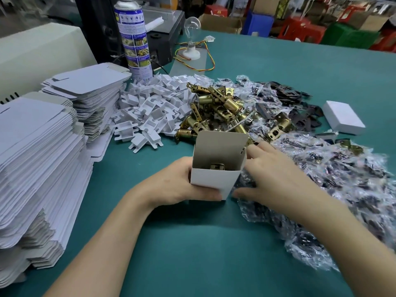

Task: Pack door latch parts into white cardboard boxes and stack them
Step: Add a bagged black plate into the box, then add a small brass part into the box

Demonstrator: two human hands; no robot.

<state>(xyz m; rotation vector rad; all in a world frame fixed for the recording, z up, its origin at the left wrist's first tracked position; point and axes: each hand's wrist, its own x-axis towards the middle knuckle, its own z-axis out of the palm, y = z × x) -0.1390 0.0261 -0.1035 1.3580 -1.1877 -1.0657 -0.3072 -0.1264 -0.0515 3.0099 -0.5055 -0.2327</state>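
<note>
An open white cardboard box (214,181) stands upright on the green table, its top flap raised, with a brass latch part (216,166) showing inside. My left hand (171,187) grips the box from the left, thumb across its lower front. My right hand (272,179) reaches over a clear plastic packet of dark parts (244,181) just right of the box, fingers and thumb spread around it. Behind the box lies a pile of brass door latches (216,108).
Tall stacks of flat white box blanks (38,159) fill the left side. A heap of white cardboard inserts (150,108) lies centre-left. Bagged dark parts (334,172) spread across the right. One closed white box (344,117) sits far right. A spray can (134,37) stands behind.
</note>
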